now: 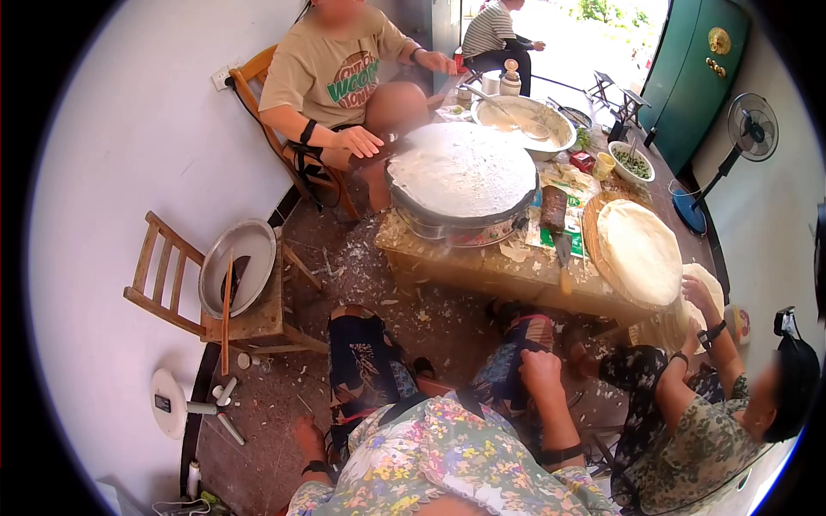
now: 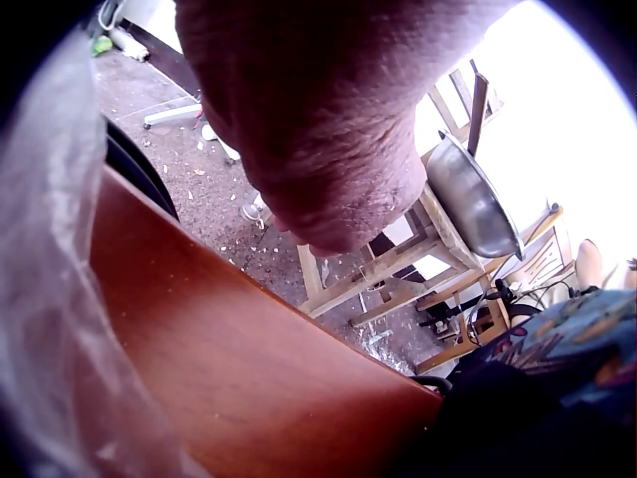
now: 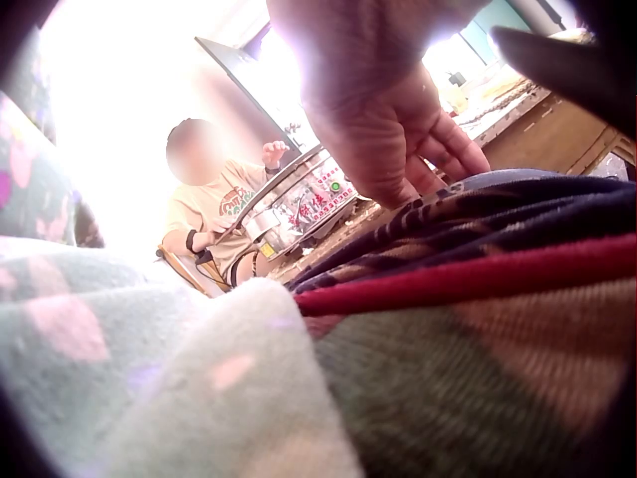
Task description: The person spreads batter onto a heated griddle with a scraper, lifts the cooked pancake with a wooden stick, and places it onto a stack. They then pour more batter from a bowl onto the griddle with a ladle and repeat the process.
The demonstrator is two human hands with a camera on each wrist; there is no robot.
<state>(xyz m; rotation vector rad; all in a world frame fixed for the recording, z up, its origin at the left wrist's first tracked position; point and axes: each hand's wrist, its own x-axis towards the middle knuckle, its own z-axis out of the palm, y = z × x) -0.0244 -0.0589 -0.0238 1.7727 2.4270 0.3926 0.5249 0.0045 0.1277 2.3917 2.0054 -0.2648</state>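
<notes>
My right hand (image 1: 541, 371) rests on my right thigh, fingers relaxed against the patterned trousers (image 3: 498, 219). Low beside my left leg is my left hand (image 1: 308, 434); in the left wrist view it hangs near a reddish-brown wooden surface (image 2: 269, 368), its fingers mostly out of sight and no held thing showing. In front of me, a round griddle (image 1: 404, 198) on the low table (image 1: 465, 273) carries a wide white sheet of batter (image 1: 465, 168). Right of it lie a wooden-handled tool (image 1: 564, 267) and a stack of thin flatbreads (image 1: 641, 249) on a round board (image 1: 592, 230).
Across the griddle sits a person (image 1: 331, 82) in a tan shirt; another person (image 1: 705, 430) at right handles flatbreads. A batter basin (image 1: 564, 129) with a ladle and a bowl of greens (image 1: 632, 162) stand behind. Left is a chair (image 1: 249, 322) with a metal basin (image 1: 265, 267). A fan (image 1: 753, 129) stands right.
</notes>
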